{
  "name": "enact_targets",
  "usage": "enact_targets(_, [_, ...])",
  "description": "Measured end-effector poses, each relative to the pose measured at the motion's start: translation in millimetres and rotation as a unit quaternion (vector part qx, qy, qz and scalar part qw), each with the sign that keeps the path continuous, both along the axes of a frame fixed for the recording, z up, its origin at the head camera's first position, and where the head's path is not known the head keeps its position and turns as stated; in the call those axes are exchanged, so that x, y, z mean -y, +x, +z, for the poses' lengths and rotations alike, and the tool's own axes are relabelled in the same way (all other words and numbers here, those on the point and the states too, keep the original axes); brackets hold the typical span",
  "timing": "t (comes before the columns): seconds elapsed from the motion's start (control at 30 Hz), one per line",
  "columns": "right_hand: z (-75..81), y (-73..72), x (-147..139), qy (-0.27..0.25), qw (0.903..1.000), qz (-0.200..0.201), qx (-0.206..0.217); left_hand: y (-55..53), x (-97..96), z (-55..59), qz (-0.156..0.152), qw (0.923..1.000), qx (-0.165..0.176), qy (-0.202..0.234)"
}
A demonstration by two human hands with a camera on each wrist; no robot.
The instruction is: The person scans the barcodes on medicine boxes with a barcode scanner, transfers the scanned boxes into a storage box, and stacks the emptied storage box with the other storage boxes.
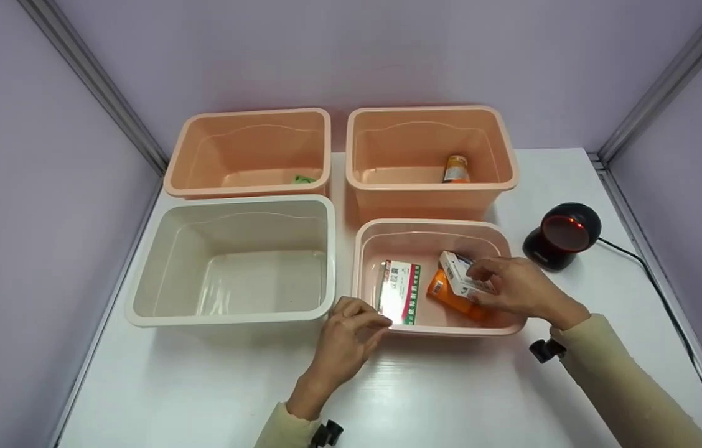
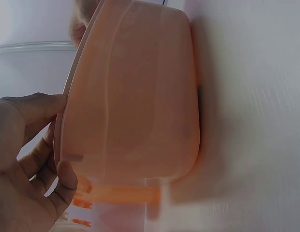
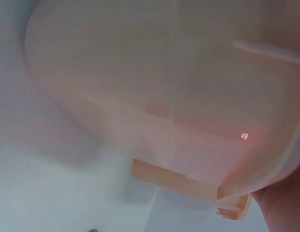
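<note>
The right hand (image 1: 516, 289) pinches one small white box (image 1: 458, 274), tilted over one orange box (image 1: 449, 297) inside the front pink bin (image 1: 432, 331). The left hand (image 1: 343, 339) grips this bin's rim, near one white-green box (image 1: 399, 289); so three boxes. Beyond are one cream bin (image 1: 233, 320), two peach bins (image 1: 425, 202), one bottle (image 1: 457, 168) and one black device (image 1: 562, 236).

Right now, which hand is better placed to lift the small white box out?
Right, I'd judge: the right hand grips the small white box, while the left hand is at the rim of the pink bin, closer to the green-edged box.
</note>
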State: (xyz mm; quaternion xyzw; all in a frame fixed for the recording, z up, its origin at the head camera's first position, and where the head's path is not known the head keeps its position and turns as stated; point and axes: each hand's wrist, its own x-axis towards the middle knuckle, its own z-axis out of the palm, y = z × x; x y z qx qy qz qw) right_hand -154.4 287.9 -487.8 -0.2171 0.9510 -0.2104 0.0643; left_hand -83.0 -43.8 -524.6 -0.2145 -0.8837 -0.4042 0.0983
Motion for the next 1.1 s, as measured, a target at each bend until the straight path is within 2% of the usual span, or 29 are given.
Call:
enact_targets(0.33, [-1.9, -2.2, 8, 0.064, 0.9977, -0.008, -0.023, 0.1, -0.3, 1.3, 0.002, 1.0000, 0.006, -0.002])
enact_targets(0.57, [-6.6, -4.0, 9, 0.079, 0.9953, 0.004, -0.057, -0.1, 0.1, 0.7, -0.006, 1.0000, 0.006, 0.004])
enact_targets(0.87, [-7.9, -5.2, 12, 0.098, 0.9934, 0.008, -0.059, -0.6, 0.2, 0.7, -0.003, 1.0000, 0.006, 0.004])
enact_targets(1.1, [-5.0, -4.4, 10, 0.089, 0.9942, 0.004, -0.061, 0.0, 0.0, 1.2, -0.003, 1.0000, 0.006, 0.000])
